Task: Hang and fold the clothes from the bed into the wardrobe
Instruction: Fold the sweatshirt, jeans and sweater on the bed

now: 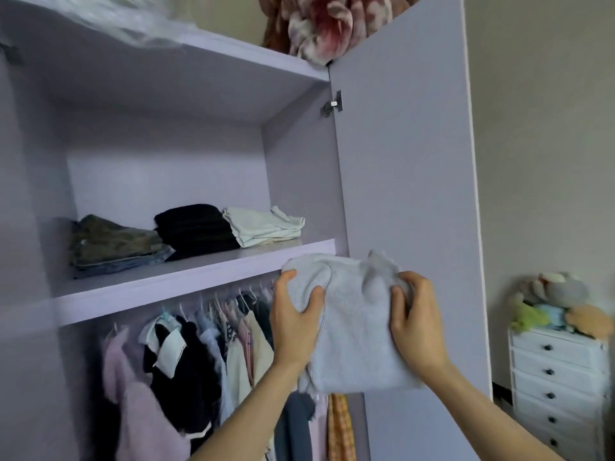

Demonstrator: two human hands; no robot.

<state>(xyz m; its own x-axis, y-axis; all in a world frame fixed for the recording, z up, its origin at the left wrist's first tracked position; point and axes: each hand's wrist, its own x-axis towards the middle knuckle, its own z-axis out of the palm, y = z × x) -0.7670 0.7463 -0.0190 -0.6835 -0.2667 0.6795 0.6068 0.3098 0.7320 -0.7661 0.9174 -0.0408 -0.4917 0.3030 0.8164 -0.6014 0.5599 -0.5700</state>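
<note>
A folded pale grey knitted garment (352, 324) is held up in front of the lilac wardrobe, just below and right of its shelf (173, 277). My left hand (294, 319) grips the garment's left edge with the thumb on top. My right hand (416, 322) grips its right edge, fingers curled into the fabric. On the shelf lie three folded piles: a camouflage and denim pile (113, 244), a black pile (194, 229) and a cream pile (263, 226). Below the shelf, several clothes hang on hangers (199, 347).
The open wardrobe door (406, 161) stands right behind the garment. A fluffy patterned blanket (319, 24) sits on top of the wardrobe. At the right, a white chest of drawers (559, 387) carries soft toys (559, 302).
</note>
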